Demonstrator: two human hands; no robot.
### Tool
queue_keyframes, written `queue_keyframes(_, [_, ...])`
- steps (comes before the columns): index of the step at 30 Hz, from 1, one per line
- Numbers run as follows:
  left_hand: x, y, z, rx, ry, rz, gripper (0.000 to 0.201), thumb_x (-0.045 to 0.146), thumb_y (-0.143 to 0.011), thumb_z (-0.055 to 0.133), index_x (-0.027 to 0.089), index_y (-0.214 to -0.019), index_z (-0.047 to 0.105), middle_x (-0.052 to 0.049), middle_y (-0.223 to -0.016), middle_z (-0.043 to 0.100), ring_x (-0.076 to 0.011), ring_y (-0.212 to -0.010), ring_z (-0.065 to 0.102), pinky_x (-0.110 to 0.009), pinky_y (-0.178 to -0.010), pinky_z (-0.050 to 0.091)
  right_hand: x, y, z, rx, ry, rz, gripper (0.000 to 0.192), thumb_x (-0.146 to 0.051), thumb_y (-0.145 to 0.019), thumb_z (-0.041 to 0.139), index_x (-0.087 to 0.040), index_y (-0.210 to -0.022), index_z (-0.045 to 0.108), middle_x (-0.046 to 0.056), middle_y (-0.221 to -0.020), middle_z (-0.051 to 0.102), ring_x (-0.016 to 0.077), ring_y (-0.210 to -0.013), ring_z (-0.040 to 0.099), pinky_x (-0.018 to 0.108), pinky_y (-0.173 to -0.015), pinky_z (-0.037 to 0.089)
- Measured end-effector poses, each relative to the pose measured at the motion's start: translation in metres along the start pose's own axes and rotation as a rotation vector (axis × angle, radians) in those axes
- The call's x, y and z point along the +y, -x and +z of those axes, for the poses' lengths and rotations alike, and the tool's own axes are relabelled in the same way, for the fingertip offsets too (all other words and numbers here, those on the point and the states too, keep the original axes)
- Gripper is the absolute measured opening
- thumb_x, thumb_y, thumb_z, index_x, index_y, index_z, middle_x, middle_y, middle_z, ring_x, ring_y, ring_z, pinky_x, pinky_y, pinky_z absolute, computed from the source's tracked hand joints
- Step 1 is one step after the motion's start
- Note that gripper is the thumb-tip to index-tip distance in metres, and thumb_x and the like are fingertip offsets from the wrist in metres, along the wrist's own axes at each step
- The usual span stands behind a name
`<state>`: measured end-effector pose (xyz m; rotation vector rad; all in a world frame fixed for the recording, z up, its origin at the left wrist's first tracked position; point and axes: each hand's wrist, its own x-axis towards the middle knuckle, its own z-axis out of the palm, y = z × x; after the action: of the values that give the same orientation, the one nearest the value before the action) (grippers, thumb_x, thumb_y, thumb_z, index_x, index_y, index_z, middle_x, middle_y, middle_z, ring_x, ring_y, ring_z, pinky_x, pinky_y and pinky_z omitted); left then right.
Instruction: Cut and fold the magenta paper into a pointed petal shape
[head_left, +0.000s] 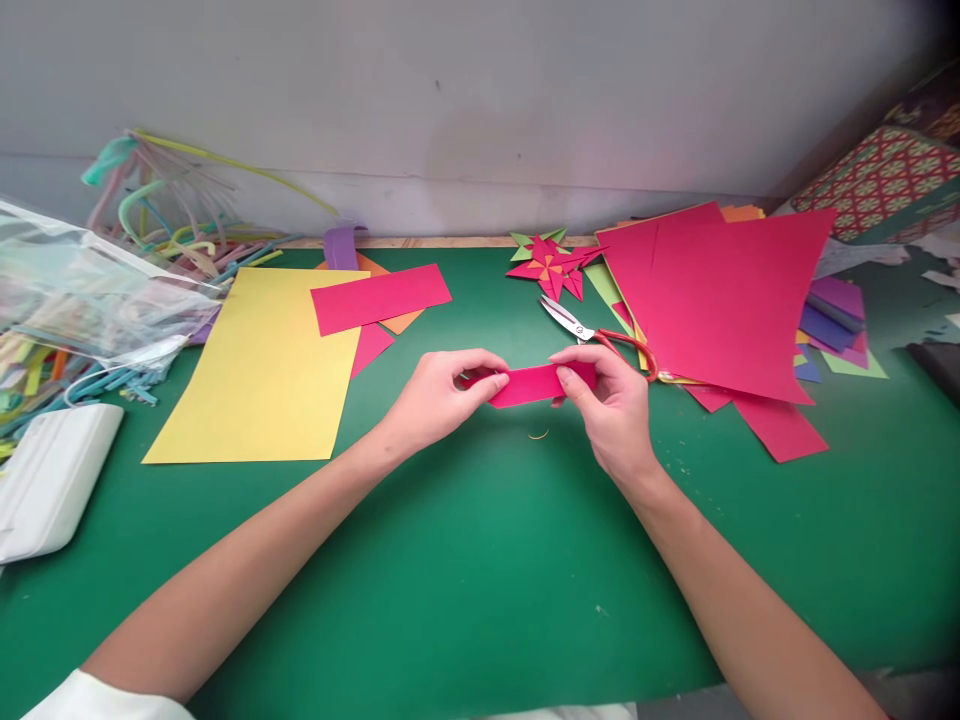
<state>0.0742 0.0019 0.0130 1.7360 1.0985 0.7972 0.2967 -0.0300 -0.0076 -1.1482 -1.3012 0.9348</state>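
Note:
A narrow strip of red paper (pixel 529 386) is held level between both hands, above the green table. My left hand (pixel 442 392) pinches its left end between thumb and fingers. At the other end, the thumb of my right hand (pixel 611 400) presses on the front while the fingers lie behind. Just beyond the right hand lie scissors with red handles (pixel 574 325), their blades slightly apart and pointing up-left. Another red paper rectangle (pixel 381 299) rests across a yellow sheet (pixel 262 365) to the left. Behind the scissors sits a folded paper star (pixel 549 268) in red, orange and green.
Large red sheets (pixel 720 300) are stacked at the right, near purple and blue paper pieces (pixel 832 320). Pipe cleaners (pixel 187 235) and a clear plastic bag (pixel 90 290) fill the left, with a white box-like object (pixel 60 480) in front. A grey wall (pixel 450 110) closes off the back.

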Motion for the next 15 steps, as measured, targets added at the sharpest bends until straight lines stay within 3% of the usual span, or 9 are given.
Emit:
queue_keyframes(4, [-0.0005, 0.0005, -0.0001, -0.177, -0.017, 0.000, 0.019, 0.036, -0.096, 0.064, 0.023, -0.099, 0.078, -0.003, -0.087, 0.078, -0.0208, -0.079, 0.072, -0.032, -0.073, 0.056, 0.0017, 0.0002, 0.0023, 0.016, -0.090, 0.079, 0.036, -0.039, -0.093, 0.074, -0.033, -0.128, 0.064, 0.004, -0.099, 0.068, 0.0227, -0.081, 0.066, 0.035, -0.067, 0.060])
queue_keyframes(7, [0.0010, 0.0016, 0.0025, -0.233, -0.045, -0.003, 0.019, 0.034, -0.096, 0.062, 0.024, -0.096, 0.078, -0.003, -0.085, 0.077, -0.0205, -0.077, 0.069, -0.032, -0.071, 0.055, 0.0049, -0.0009, 0.0025, -0.015, -0.115, 0.146, 0.036, -0.041, -0.092, 0.075, -0.031, -0.125, 0.065, 0.003, -0.094, 0.066, 0.0219, -0.080, 0.064, 0.036, -0.072, 0.058])
queue_keyframes(9, [0.0016, 0.0013, 0.0025, -0.186, -0.058, 0.007, 0.018, 0.033, -0.095, 0.062, 0.023, -0.092, 0.076, -0.003, -0.083, 0.076, -0.0197, -0.076, 0.067, -0.031, -0.070, 0.053, 0.0072, -0.0024, 0.0012, -0.015, -0.122, 0.166, 0.028, -0.040, -0.089, 0.078, -0.028, -0.113, 0.068, 0.002, -0.094, 0.066, 0.0211, -0.082, 0.064, 0.034, -0.073, 0.057])
queue_keyframes(13, [-0.0007, -0.0020, -0.0029, 0.077, 0.009, -0.014, 0.019, 0.038, -0.091, 0.071, 0.021, -0.083, 0.066, 0.000, -0.078, 0.066, -0.0162, -0.069, 0.060, -0.026, -0.058, 0.046, 0.0097, -0.0051, -0.0019, 0.009, -0.186, 0.216, 0.020, -0.032, -0.082, 0.083, -0.025, -0.091, 0.067, 0.001, -0.091, 0.065, 0.0180, -0.081, 0.063, 0.030, -0.074, 0.054])
queue_keyframes(15, [-0.0035, -0.0043, -0.0053, 0.171, 0.123, -0.052, 0.022, 0.038, -0.088, 0.076, 0.021, -0.083, 0.063, 0.000, -0.078, 0.063, -0.0146, -0.066, 0.058, -0.024, -0.055, 0.045, 0.0101, -0.0048, -0.0016, -0.008, -0.229, 0.251, 0.023, -0.029, -0.079, 0.085, -0.024, -0.089, 0.065, 0.000, -0.088, 0.066, 0.0166, -0.081, 0.063, 0.028, -0.074, 0.053])
